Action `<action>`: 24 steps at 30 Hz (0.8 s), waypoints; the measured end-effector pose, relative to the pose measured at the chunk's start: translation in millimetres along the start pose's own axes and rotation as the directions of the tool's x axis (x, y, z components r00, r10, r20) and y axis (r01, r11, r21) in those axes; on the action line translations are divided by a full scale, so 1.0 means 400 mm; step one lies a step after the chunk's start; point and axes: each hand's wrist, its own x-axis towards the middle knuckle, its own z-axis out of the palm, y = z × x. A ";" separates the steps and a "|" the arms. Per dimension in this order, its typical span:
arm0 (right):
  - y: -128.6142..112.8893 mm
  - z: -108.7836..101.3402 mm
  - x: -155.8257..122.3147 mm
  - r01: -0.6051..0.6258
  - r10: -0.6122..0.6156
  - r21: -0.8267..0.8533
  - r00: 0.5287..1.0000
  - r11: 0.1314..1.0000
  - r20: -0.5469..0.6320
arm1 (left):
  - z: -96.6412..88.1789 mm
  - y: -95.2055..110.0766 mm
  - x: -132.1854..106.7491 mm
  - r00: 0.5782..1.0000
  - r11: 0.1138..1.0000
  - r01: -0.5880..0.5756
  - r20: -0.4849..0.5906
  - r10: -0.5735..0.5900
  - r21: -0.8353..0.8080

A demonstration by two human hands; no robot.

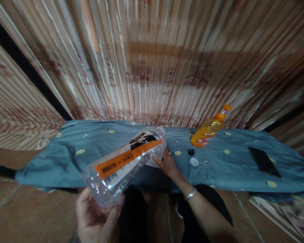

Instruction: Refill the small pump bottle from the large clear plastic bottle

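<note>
A large clear plastic bottle (126, 162) with an orange and black label lies tilted in front of me, its base toward me. My left hand (96, 216) cups the bottle's base from below, fingers wrapped round it. My right hand (167, 163), a silver bracelet on its wrist, reaches to the bottle's neck end, fingers closed near the mouth; what they pinch is hidden. On the blue cloth (78, 148), a white cap (194, 162) and a small black cap (191, 152) lie just right of that hand.
An orange dish-soap pump bottle (209, 129) stands leaning at the back of the cloth-covered surface. A dark phone (264, 162) lies at the right. A pleated patterned curtain (152, 60) hangs close behind. Brown tiled floor lies below.
</note>
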 end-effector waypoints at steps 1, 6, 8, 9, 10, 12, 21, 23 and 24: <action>-0.002 -0.001 0.000 -0.011 0.011 -0.006 1.000 1.000 0.007 | 0.000 0.000 0.000 1.000 1.000 -0.003 0.001 0.003 -0.005; 0.012 0.008 0.000 0.033 -0.033 0.046 0.999 0.998 -0.017 | 0.004 0.000 0.001 1.000 0.999 -0.017 0.003 0.018 -0.035; 0.023 0.012 0.001 0.060 -0.058 0.055 0.998 0.997 -0.036 | 0.008 0.001 0.002 1.000 0.998 -0.028 -0.005 0.028 -0.060; 0.027 0.013 0.002 0.067 -0.065 0.051 0.997 0.996 -0.037 | 0.009 0.002 0.002 1.000 0.997 -0.029 -0.004 0.029 -0.072; 0.031 0.013 0.002 0.071 -0.069 0.043 0.997 0.997 -0.034 | 0.011 0.004 0.002 1.000 0.996 -0.031 -0.002 0.031 -0.081; 0.036 0.014 0.003 0.074 -0.074 0.032 0.997 0.997 -0.021 | 0.013 0.007 0.002 0.999 0.996 -0.037 0.000 0.037 -0.086; 0.043 0.030 0.003 0.069 -0.068 0.012 0.997 0.998 -0.043 | 0.017 0.007 0.003 1.000 0.996 -0.028 -0.011 0.027 -0.088; 0.043 0.030 0.004 0.067 -0.066 0.005 0.997 0.998 -0.039 | 0.015 0.004 0.003 1.000 0.996 -0.021 -0.018 0.020 -0.082; 0.043 0.029 0.004 0.067 -0.067 0.002 0.997 0.998 -0.039 | 0.014 0.003 0.002 1.000 0.996 -0.020 -0.022 0.019 -0.087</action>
